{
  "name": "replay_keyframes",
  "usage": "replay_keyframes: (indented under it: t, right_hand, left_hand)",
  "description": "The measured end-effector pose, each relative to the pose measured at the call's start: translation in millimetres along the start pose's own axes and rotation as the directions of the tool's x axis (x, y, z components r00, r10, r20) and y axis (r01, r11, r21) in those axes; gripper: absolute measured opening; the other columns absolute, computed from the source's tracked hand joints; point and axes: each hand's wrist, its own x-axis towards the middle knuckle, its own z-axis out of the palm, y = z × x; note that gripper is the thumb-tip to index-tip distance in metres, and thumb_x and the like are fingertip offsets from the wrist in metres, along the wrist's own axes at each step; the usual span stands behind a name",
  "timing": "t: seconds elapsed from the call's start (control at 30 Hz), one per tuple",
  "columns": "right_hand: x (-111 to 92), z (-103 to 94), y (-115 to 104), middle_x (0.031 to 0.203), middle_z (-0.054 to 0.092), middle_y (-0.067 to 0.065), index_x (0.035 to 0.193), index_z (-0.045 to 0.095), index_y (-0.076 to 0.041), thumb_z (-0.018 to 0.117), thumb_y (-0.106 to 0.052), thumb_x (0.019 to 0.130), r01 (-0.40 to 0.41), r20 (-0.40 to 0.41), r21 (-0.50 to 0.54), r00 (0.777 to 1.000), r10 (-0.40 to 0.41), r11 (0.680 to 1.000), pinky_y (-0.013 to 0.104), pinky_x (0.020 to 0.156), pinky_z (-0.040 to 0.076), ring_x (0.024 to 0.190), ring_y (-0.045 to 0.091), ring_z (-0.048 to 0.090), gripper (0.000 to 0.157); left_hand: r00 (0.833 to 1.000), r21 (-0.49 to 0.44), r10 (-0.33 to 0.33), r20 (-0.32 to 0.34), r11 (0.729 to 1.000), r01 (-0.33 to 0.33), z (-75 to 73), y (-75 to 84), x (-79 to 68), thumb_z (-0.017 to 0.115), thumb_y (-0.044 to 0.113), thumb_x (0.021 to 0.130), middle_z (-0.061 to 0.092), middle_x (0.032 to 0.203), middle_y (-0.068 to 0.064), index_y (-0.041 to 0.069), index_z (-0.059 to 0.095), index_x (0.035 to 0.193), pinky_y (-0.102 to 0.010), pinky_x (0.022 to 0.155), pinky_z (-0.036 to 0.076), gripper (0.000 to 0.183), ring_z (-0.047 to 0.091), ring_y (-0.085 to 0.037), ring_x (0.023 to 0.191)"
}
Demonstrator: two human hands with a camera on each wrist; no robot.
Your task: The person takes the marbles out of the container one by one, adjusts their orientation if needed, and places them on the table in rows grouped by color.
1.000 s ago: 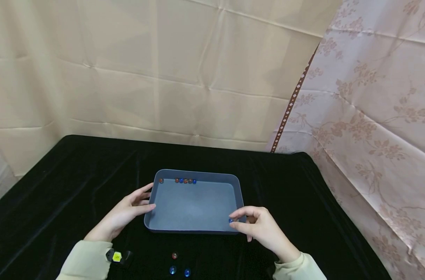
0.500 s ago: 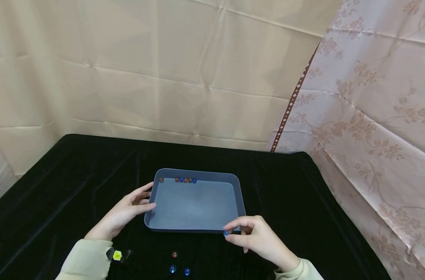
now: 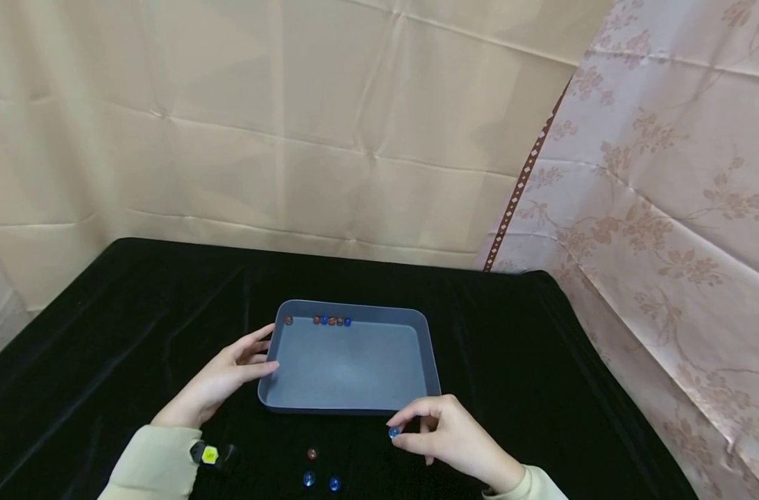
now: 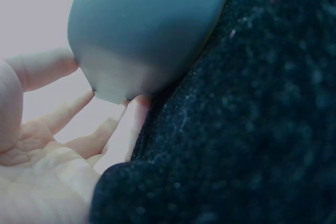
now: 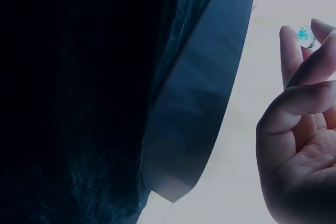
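Observation:
My right hand point(image 3: 444, 437) pinches a blue glass marble point(image 3: 394, 432) between thumb and fingertips, just off the near right corner of a blue-grey tray point(image 3: 348, 368). In the right wrist view the marble point(image 5: 306, 36) shows between the fingertips, beyond the tray's outer wall point(image 5: 197, 98). My left hand point(image 3: 219, 382) holds the tray's left side, thumb over the rim and fingers against the outside. Along the tray's far wall lie several marbles point(image 3: 332, 321) in a row, reddish-brown and blue. A lone reddish-brown marble point(image 3: 288, 320) sits in the far left corner.
On the black cloth point(image 3: 510, 361), in front of the tray, lie a reddish marble point(image 3: 312, 453) and two blue marbles, one left point(image 3: 308, 478) and one right point(image 3: 335, 484). Beige curtain point(image 3: 292, 139) hangs behind the table, floral cloth point(image 3: 679, 208) to the right.
My right hand has drawn back toward me and left with the blue marble, from over the tray's near right corner to outside it. The left hand and tray have stayed put.

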Motion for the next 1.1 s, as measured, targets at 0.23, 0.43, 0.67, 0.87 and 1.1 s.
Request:
replay_keyframes:
  t: [0.23,0.43,0.67,0.87,1.1]
  right_hand:
    - [1,3.6,0,0.096,0.069,0.007,0.106,0.073,-0.001,0.070,-0.014,0.089,-0.022,0.043,0.007,0.999,0.021,1.000,0.017,0.045,0.047,0.050,-0.001,0.051,0.021]
    - [2,6.9,-1,0.094,0.070,0.005,0.106,0.073,-0.003,0.070,-0.014,0.089,-0.029,0.060,-0.007,0.998,0.029,1.000,0.018,0.045,0.047,0.050,0.000,0.051,0.021]
    - [3,10.8,-2,0.091,0.073,0.006,0.104,0.074,-0.003,0.071,-0.016,0.089,-0.009,0.088,-0.022,0.996,0.011,1.000,0.018,0.045,0.047,0.049,-0.002,0.051,0.020]
    - [5,12.8,0,0.087,0.072,-0.002,0.103,0.074,-0.005,0.070,-0.018,0.090,0.013,0.119,-0.050,0.993,-0.007,0.999,0.018,0.045,0.048,0.049,-0.004,0.051,0.019]
    - [7,18.0,4,0.091,0.073,-0.006,0.101,0.075,-0.007,0.071,-0.018,0.090,0.042,0.135,-0.084,0.990,-0.030,0.996,0.020,0.044,0.049,0.048,-0.005,0.050,0.016]
  left_hand:
    - [1.000,0.007,0.002,-0.001,1.000,-0.002,-0.5,-0.2,0.2,0.059,0.027,0.099,0.029,0.154,-0.029,0.015,0.016,0.160,-0.064,0.108,0.038,0.075,0.045,-0.042,0.134]
    - [1.000,0.002,0.002,-0.004,1.000,-0.002,0.9,0.0,-0.5,0.059,0.027,0.099,0.030,0.155,-0.029,0.015,0.017,0.159,-0.064,0.109,0.037,0.075,0.045,-0.042,0.134]
    - [1.000,-0.004,0.008,0.001,1.000,-0.008,0.9,0.3,-0.8,0.059,0.026,0.099,0.029,0.155,-0.029,0.015,0.017,0.159,-0.064,0.110,0.037,0.074,0.045,-0.042,0.135]
    - [1.000,-0.011,0.009,0.002,1.000,-0.009,1.1,0.4,-1.0,0.060,0.025,0.098,0.030,0.155,-0.029,0.015,0.017,0.159,-0.063,0.110,0.038,0.075,0.046,-0.042,0.134]
    - [1.000,-0.012,0.006,0.003,1.000,-0.006,1.1,-0.2,-1.0,0.060,0.025,0.098,0.030,0.155,-0.028,0.015,0.017,0.159,-0.063,0.110,0.037,0.075,0.046,-0.041,0.134]
